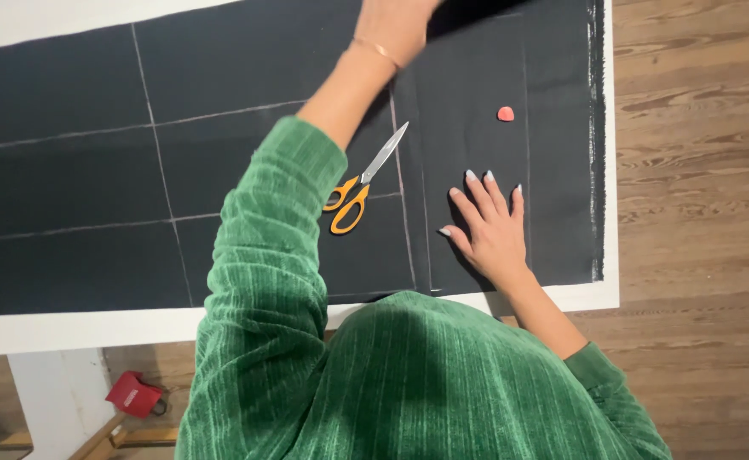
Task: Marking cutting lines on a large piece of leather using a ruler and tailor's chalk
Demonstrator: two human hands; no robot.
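A black cloth [76, 170] marked with pale chalk lines covers a white table [76, 328]. My right hand [487, 230] lies flat on the cloth near the table's front edge, fingers spread, holding nothing. My left hand [391, 25] reaches to the far side of the cloth in a green sleeve, with a thin bracelet at the wrist. Its fingers are cut off by the top of the frame. Orange-handled scissors [359, 189] lie shut on the cloth between my two arms. A small pink piece of chalk [506, 113] rests on the cloth beyond my right hand.
The cloth's frayed right edge [597, 136] runs close to the table's right edge. Wooden floor [698, 170] lies to the right. Below the table's front edge, a small red object [133, 393] sits on the floor beside a white table leg [59, 400].
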